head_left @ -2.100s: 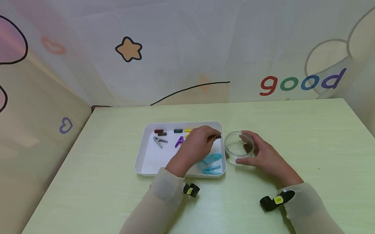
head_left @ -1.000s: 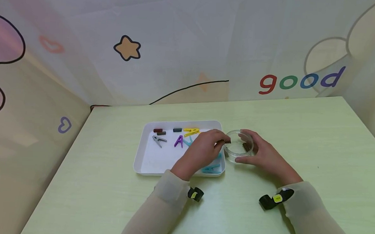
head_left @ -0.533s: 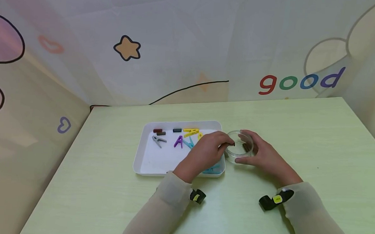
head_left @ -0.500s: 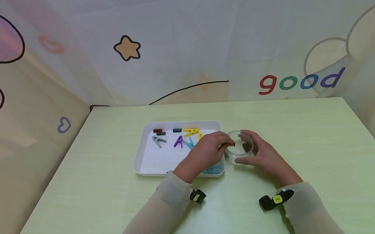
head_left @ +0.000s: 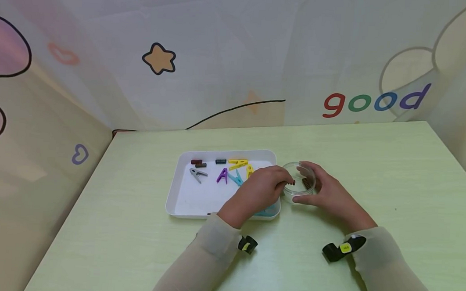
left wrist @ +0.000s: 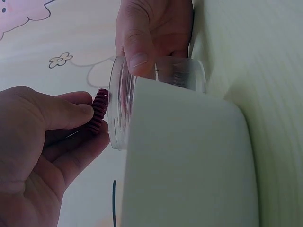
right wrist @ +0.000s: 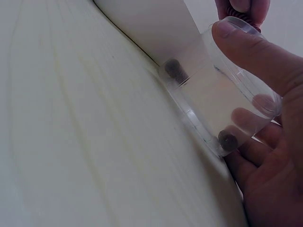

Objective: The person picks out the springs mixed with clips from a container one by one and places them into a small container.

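Note:
My left hand (head_left: 260, 188) pinches a dark red coil spring (left wrist: 99, 111) between thumb and fingers, right at the rim of a clear round jar (head_left: 298, 193). In the head view the spring overlaps the jar's mouth. Around the jar's far side and front curl the fingers and thumb of my right hand (head_left: 329, 192), keeping it beside the tray. Through the clear wall, the right wrist view shows a dark spring (right wrist: 228, 140) near the fingers and another dark spring (right wrist: 176, 70) at the opposite side of the base.
A white tray (head_left: 188, 200) touches or nearly meets the jar's left side. It bears a red spring (head_left: 196, 162), darker springs (head_left: 220, 161), a grey clip (head_left: 197, 174), a purple clip (head_left: 223, 175), yellow clips (head_left: 237, 163) and light blue clips (head_left: 237, 178), some behind my left hand.
My left hand has carried the spring rightward from above the tray's right edge to the jar's mouth, uncovering yellow and blue clips. The right hand and jar stay in place.

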The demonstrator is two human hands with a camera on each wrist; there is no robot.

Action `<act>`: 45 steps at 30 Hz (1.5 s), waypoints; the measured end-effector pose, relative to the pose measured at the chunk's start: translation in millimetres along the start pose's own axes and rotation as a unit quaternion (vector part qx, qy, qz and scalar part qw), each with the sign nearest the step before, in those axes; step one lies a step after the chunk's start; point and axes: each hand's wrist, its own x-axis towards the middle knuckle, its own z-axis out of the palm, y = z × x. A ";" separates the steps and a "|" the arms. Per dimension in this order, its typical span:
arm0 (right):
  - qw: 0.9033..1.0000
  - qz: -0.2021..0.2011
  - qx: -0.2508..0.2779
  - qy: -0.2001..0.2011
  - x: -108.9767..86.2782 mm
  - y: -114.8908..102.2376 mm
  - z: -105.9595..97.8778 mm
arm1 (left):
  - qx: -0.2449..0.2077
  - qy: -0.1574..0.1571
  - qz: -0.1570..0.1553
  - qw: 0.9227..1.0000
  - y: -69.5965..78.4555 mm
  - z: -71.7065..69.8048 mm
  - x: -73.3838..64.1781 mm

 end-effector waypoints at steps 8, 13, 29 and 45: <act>1.000 0.006 0.000 -0.002 2.5 2.8 0.5 | 0.018 -0.016 0.007 1.000 2.2 0.2 0.8; 1.000 0.010 0.002 -0.001 3.6 3.7 1.1 | 0.020 -0.019 0.005 1.000 2.4 0.5 -0.2; 1.000 0.006 0.003 -0.002 3.1 3.4 0.9 | -0.003 -0.002 0.024 1.000 -0.5 -0.6 -0.7; 1.000 0.006 0.012 -0.005 2.9 2.6 1.0 | -0.009 -0.004 0.013 1.000 -0.4 -6.0 -5.1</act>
